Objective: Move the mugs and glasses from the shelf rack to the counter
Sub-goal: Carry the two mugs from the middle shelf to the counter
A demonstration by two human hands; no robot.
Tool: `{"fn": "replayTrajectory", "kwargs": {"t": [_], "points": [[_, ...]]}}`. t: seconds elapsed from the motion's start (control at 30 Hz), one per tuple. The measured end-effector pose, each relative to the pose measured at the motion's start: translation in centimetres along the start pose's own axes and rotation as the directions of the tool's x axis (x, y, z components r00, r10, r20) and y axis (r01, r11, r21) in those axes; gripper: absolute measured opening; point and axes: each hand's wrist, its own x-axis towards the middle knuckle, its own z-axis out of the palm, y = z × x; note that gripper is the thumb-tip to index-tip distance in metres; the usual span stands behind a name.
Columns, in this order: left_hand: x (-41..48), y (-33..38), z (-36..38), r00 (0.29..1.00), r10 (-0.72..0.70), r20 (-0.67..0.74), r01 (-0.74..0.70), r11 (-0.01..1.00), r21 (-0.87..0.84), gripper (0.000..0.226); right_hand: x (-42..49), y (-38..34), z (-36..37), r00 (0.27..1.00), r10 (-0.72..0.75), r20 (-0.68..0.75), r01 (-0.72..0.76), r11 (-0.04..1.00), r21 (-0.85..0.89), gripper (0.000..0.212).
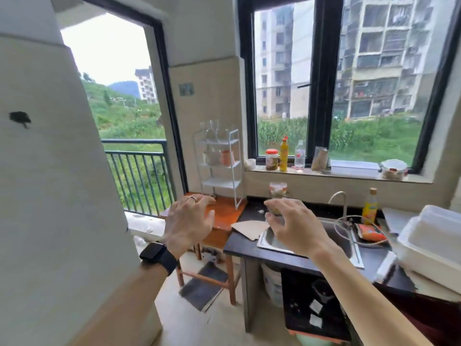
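Note:
A white three-tier shelf rack (235, 161) stands on a small orange wooden table (225, 213) by the balcony door. Clear stemmed glasses (214, 129) sit on its top tier. A clear mug (212, 157) and an orange-patterned mug (226, 157) stand on the middle tier; the bottom tier looks bare. A glass with an orange print (277, 189) stands on the black counter (252, 245) against the wall. My left hand (188, 223) and my right hand (293, 226) hover in front of me, fingers spread and holding nothing, well short of the rack.
A steel sink (272, 242) with a tap (339, 198) is set in the counter, with a cardboard piece (250, 229) at its left edge. Bottles and jars line the windowsill (349, 174). White foam boxes (431, 243) are stacked at the right. A wall (50, 171) fills the left.

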Motion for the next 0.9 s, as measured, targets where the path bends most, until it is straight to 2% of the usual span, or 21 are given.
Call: {"fn": "replayTrajectory", "kwargs": {"t": [0.27, 0.57, 0.9], "points": [[7.4, -9.5, 2.7, 0.999, -0.045, -0.02, 0.045, 0.999, 0.007, 0.035, 11.1, -3.1, 7.3, 0.998, -0.062, 0.003, 0.062, 0.998, -0.004, 0.039], [19.0, -18.2, 8.7, 0.998, -0.061, 0.006, 0.06, 0.996, 0.065, 0.035, 24.0, -1.2, 16.6, 0.995, -0.103, 0.014, 0.103, 0.995, 0.007, 0.037], [32.5, -26.5, 14.2, 0.99, -0.139, 0.025, 0.136, 0.986, 0.095, 0.037, 40.1, 0.1, 24.7, 0.989, -0.126, 0.072, 0.124, 0.992, 0.034, 0.041]]}}
